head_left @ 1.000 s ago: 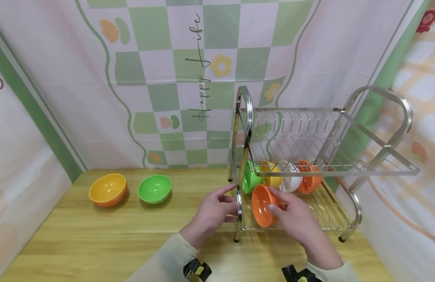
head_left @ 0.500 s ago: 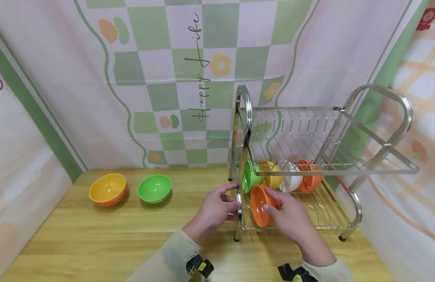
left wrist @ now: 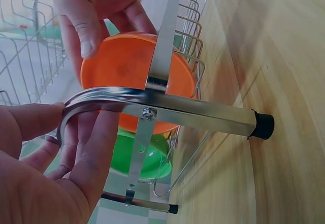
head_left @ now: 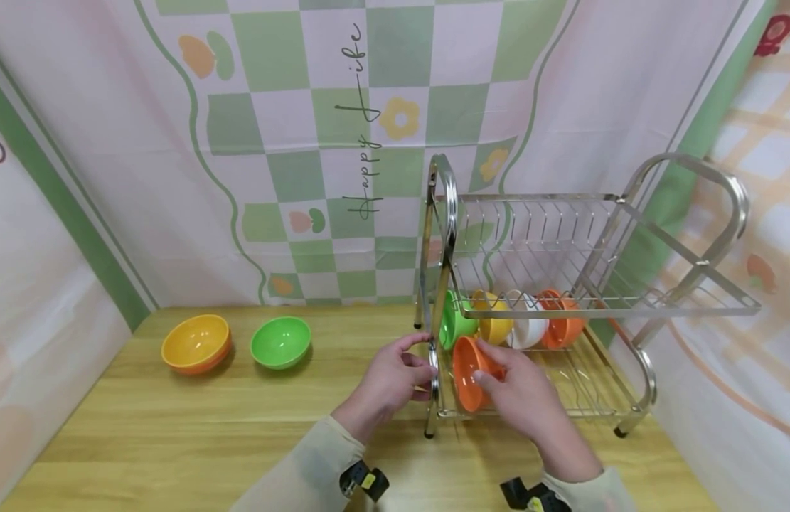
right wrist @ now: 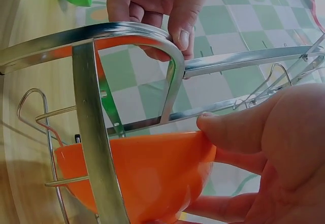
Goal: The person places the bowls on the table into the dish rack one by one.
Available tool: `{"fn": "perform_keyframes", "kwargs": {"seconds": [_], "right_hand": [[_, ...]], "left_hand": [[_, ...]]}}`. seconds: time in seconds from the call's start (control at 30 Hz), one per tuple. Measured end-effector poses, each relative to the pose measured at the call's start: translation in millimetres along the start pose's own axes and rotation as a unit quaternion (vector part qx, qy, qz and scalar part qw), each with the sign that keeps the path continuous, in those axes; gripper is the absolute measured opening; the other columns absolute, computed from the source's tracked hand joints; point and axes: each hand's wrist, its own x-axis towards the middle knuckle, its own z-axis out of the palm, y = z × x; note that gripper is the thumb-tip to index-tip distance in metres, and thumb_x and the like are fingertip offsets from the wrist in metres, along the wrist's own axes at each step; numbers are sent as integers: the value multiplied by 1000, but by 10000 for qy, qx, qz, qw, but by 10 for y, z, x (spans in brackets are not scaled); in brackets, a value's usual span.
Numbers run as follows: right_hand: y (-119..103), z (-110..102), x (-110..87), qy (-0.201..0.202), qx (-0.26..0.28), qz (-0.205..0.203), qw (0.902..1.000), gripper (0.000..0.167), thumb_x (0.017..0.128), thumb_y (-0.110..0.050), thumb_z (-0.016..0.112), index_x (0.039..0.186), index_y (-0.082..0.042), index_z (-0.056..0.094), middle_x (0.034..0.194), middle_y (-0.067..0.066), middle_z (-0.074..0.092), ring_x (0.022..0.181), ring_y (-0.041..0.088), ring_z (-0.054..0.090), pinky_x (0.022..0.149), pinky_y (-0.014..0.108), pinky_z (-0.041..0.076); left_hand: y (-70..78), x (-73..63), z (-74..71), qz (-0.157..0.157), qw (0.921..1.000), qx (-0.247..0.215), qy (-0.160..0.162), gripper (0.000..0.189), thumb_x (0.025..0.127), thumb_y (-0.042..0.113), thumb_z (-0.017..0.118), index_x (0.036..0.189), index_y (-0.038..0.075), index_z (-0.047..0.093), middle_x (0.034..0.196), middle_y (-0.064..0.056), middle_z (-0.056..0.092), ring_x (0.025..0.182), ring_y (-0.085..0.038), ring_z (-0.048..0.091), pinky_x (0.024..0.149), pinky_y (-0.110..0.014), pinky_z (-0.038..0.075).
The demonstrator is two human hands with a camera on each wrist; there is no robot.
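My right hand (head_left: 529, 398) holds an orange bowl (head_left: 465, 377) by its rim, thumb on the inside and fingers behind. The bowl stands tipped on its side at the front left of the metal dish rack's (head_left: 612, 313) lower tier, its hollow facing left. In the right wrist view, a rack bar crosses in front of the bowl (right wrist: 157, 173). My left hand (head_left: 388, 377) grips the rack's left side frame; the left wrist view has thumb and fingers around the bent tube (left wrist: 203, 115). Behind the held bowl, a green bowl (head_left: 457, 328) stands on edge.
Along the back of the lower tier, a yellow bowl (head_left: 495, 329), a white bowl (head_left: 529, 333) and another orange bowl (head_left: 564, 331) stand in a row. On the table's left lie a yellow bowl (head_left: 196, 341) stacked in an orange one and a green bowl (head_left: 281, 343).
My right hand has shifted slightly left with the orange bowl, which is turned a little more on edge. My left hand stays on the rack frame.
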Motion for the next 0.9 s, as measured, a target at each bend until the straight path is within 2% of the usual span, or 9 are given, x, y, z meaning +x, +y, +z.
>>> {"fn": "perform_keyframes", "kwargs": {"seconds": [0.5,0.7,0.9], "right_hand": [[-25,70,27,16,-514,-187,9985,57,98,-30,63,149,-10,47,139,26,52,119,47,52,91,67,46],[-37,83,36,47,-534,-217,9983,55,98,-27,64,148,-9,48,130,23,58,102,35,61,76,54,55],[-17,96,56,33,-563,-291,9980,54,98,-29,63,147,-11,48,130,22,57,102,35,61,74,52,55]], "left_hand": [[15,-7,-4,38,9998,209,-21,60,88,-5,70,138,25,58,95,-12,64,75,-27,66,66,-40,62],[14,-14,0,97,9996,279,-31,59,88,-4,70,138,25,58,94,-12,63,74,-26,66,68,-42,62],[11,-33,-5,170,9995,263,-74,58,89,-4,69,138,24,58,93,-12,63,74,-25,66,67,-42,62]]}}
